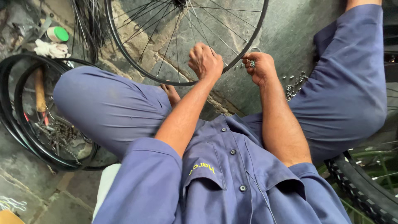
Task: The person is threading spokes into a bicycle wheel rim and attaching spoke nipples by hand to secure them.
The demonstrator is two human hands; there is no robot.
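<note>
Left hand (204, 62): fingers curled closed on the rim and spokes at the wheel's lower edge, knuckles toward the camera.
Right hand (260, 66): just right of the wheel's lower edge, fingertips pinched on a few small metal nipples (252, 63); the thumb side touches the rim.
Wheel (124, 49): a bare bicycle rim, thin, dark and round, strung with fine straight wire spokes (215, 39) that run up toward a hub cut off by the top border. It stands on the floor between the person's knees.
Loose nipples (295, 85): a small heap of short grey metal pieces on the floor, right of the wheel, beside the right thigh.
Clothing: blue woven work shirt with buttons and matching trousers (107, 103); a bare foot (171, 93) shows just under the wheel's lower edge.
Room to move: tight; both knees flank the wheel, open floor only right of it, up to the heap.
Spare rims (16, 124): dark nested hoops lying flat, left of the wheel beyond the left knee, ringing a wooden-handled tool (40, 93) and a tangle of chain (62, 135).
Spoke bundle (85, 25): thin black wires fanned out, just left of the wheel.
Rag and tin (54, 41): a white crumpled cloth and a green-lidded round tin, far left of the wheel.
Tyre (365, 186): knobbly black rubber, well below and right of the wheel.
Floor (290, 29): rough grey stone slabs with cracked, uneven joints.
</note>
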